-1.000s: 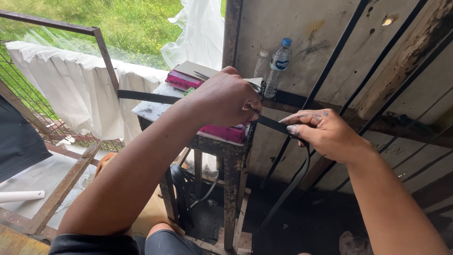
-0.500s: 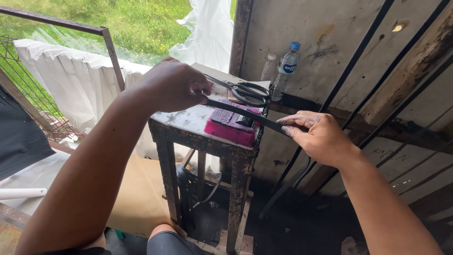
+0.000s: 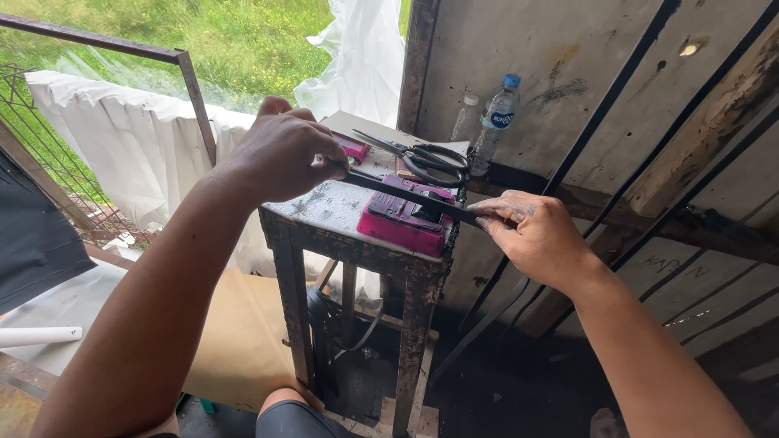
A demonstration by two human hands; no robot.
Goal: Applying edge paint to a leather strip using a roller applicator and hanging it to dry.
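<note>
Left hand clenched on black strip, right hand pinching its other end, strip lying across pink device on stand, scissors behind

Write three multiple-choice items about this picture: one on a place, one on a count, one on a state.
1. Where do the scissors lie?
A. on the stand top
B. on the floor
C. on the white sheet

2. How many bottles stand at the wall?
A. one
B. two
C. four

3. How is the dark strip held?
A. by the left hand only
B. by both hands
C. by no hand

Answers:
1. A, they rest on the stand behind the pink device.
2. B, a blue-capped bottle and a white-capped bottle.
3. B, the left hand grips one end and the right hand pinches the other.
</note>
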